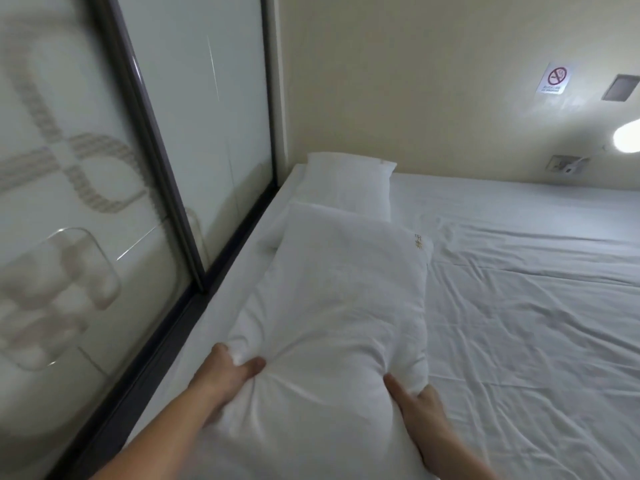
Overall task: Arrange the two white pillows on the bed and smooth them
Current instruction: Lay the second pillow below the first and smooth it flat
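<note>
Two white pillows lie on one bed (536,306), both along its left edge, one behind the other. The far pillow (349,185) sits in the corner where the beige wall (415,81) meets the glass partition (194,116), its top edge against the wall. The near pillow (339,299) lies lengthwise in front of it. Its far end covers the far pillow's lower edge in this view, though actual contact between them cannot be judged. One small gold emblem (419,241) marks its far right corner. Two bare hands hold the near end of this pillow. The left hand (228,374) grips the near left corner, thumb pressed into the top and the fabric bunched around it. The right hand (420,407) grips the near right corner, thumb on top and fingers tucked out of sight under the side. Creases radiate from both grips across the pillowcase. One white sheet covers the bed, wrinkled over its right half. The partition shows two frosted panes divided by one dark frame post (152,150); the left pane carries a pale pattern. The wall bears four fixtures at upper right: one no-smoking sign (556,78), one dark rectangular panel (620,87), one lit round lamp (628,136) cut by the frame edge, and one switch plate (566,164) just above the mattress line.
</note>
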### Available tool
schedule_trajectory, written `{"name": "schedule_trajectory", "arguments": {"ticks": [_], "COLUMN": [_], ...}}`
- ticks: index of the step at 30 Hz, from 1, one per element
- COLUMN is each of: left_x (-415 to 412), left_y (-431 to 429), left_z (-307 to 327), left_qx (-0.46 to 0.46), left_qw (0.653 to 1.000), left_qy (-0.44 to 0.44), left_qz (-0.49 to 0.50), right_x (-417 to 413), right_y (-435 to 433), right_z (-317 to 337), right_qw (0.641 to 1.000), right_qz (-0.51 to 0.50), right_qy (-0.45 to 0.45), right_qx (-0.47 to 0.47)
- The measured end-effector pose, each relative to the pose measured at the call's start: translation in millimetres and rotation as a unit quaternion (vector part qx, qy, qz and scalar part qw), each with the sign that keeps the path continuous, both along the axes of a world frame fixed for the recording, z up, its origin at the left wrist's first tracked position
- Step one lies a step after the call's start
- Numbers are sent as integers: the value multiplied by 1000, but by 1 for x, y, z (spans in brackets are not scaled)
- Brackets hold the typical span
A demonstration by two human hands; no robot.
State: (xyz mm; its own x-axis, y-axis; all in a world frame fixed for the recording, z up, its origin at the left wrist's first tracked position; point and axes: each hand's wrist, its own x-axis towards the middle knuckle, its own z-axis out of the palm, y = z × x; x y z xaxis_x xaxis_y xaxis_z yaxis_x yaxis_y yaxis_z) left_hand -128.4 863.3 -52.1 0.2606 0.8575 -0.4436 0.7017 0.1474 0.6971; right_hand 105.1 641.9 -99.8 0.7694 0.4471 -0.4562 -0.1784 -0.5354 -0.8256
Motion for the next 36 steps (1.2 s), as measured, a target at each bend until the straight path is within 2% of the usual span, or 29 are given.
{"name": "schedule_trajectory", "arguments": {"ticks": [3,6,9,11,13,15,16,18,21,25,28,30,32,33,35,36], "left_x": [-24,-55,-92,-134,-124,-106,-98,-81,-71,-79,-84,-87,-87,-83,-68,-56], "left_y": [8,15,1,-4,6,19,27,28,6,-5,-9,-14,-15,-13,-7,-7], "left_z": [7,4,8,-2,-3,5,0,-6,-29,-34,-19,-13,-5,2,15,18], "left_qx": [23,-30,-81,-135,-114,-43,-6,15,-11,-1,-21,-34,-14,20,125,167], "left_qw": [1000,999,991,974,983,995,997,998,999,995,991,981,958,947,941,938], "left_qy": [16,15,84,149,116,86,81,60,46,96,126,186,280,310,292,264], "left_qz": [-7,-22,-68,-104,-88,-25,0,24,11,-29,-36,-38,-63,-80,-115,-150], "right_x": [-23,-47,-62,-85,-65,-43,-36,-28,-46,-61,-66,-68,-65,-65,-66,-69], "right_y": [7,14,-9,-15,-16,11,28,52,55,36,27,27,34,41,61,72], "right_z": [4,0,8,3,17,32,37,39,25,18,34,46,60,68,79,80], "right_qw": [1000,1000,999,993,984,964,959,975,990,985,981,969,947,931,892,869], "right_qz": [12,25,47,103,125,139,144,105,47,38,53,65,90,117,199,254], "right_qy": [-4,-6,-1,9,-56,-155,-175,-124,-19,-22,15,21,-28,-102,-294,-355], "right_qx": [13,9,-8,-64,-116,-165,-173,-150,-133,-165,-186,-237,-307,-330,-279,-230]}}
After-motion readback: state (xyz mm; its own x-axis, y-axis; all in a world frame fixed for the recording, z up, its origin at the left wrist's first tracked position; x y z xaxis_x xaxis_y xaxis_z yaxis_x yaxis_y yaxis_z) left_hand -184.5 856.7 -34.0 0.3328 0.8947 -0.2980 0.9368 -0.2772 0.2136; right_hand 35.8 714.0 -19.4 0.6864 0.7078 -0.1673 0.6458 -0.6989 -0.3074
